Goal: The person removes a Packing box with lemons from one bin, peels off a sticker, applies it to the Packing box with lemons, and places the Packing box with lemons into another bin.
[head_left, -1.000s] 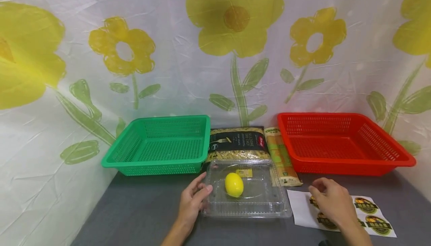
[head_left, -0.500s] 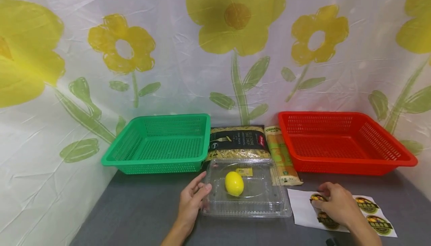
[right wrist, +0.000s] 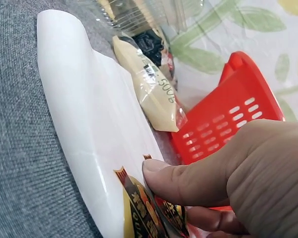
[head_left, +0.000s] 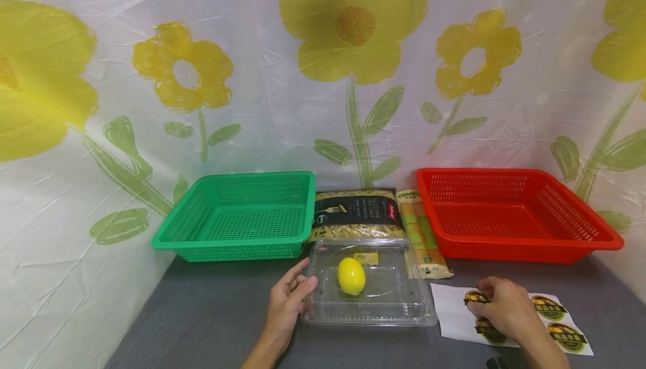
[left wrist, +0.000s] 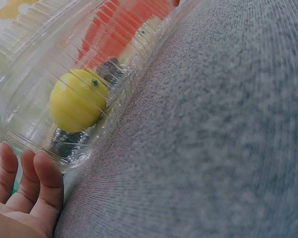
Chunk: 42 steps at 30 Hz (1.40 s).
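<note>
A clear plastic clamshell box [head_left: 383,313] stands on the grey table with a yellow lemon [head_left: 351,276] inside, also visible through the wall in the left wrist view. My left hand [head_left: 289,301] rests against the box's left side, its fingers relaxed at the edge. To the right lies a white sheet [head_left: 451,313] of round black-and-gold stickers. Over this sheet, my right hand [head_left: 510,307] pinches a sticker [right wrist: 144,208] between thumb and fingers. In the right wrist view the thumb [right wrist: 164,181] lies on the sticker's face; the hand partly hides the sheet.
At the back left stands a green basket [head_left: 237,251], and a red basket [head_left: 515,251] is at the back right. Between them lie a pasta bag [head_left: 358,215] and a long noodle packet [head_left: 424,240]. A flowered curtain [head_left: 267,105] hangs behind.
My right hand has come down onto the sticker sheet and shifted slightly right, thumb and fingers closing at a sticker. The left hand and the box have stayed put.
</note>
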Motion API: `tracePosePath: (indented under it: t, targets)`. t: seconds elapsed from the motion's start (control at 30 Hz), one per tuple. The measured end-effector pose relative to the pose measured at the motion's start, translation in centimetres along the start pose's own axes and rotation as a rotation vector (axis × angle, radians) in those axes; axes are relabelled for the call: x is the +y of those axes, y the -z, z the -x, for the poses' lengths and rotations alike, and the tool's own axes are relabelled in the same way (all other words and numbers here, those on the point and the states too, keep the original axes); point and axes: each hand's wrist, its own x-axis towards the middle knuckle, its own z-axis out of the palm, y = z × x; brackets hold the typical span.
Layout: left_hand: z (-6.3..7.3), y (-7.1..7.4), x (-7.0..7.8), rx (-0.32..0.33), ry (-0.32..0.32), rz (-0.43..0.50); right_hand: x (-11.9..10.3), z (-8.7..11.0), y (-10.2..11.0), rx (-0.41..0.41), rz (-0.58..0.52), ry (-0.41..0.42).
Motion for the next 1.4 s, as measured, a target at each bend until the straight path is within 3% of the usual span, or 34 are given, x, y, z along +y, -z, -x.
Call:
tracePosePath:
  t: [0.27,0.8,1.2,1.4]
  targets:
    - [0.1,0.0,0.0,0.000,-0.003,0.000,0.1,0.3,-0.2,0.053,0.012,0.040]
    - [0.1,-0.3,-0.1,-0.001,-0.011,0.004,-0.4,0.4,0.2,0.055,-0.053,0.079]
    - [0.4,0.0,0.1,0.016,0.029,-0.013,-3.2,0.4,1.0,0.122,-0.118,0.150]
    - [0.3,-0.1,0.1,0.009,0.010,-0.011,-6.0,0.1,2.2,0.171,-0.152,0.244]
